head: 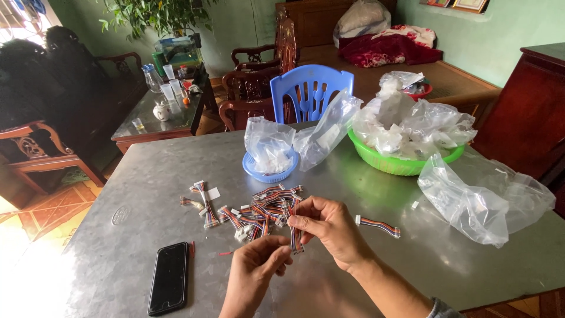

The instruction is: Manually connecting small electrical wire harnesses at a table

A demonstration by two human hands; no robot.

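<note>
While your right hand [329, 227] pinches the short multicoloured ribbon cable [294, 232] between thumb and curled fingers, its long axis runs nearly straight up and down, upper end tucked in your grip and lower end pointing toward you. Your left hand [254, 272] sits just below, fingers bent loosely with the tips near the cable's lower end (whether they actually grip it, you cannot tell from here). You hold it above the grey metal tabletop [147, 194], just in front of the loose pile of similar striped cables [259, 209]. One more striped cable [378, 225] lies alone to your right, and a black smartphone [169, 278] rests face up to your left.
</note>
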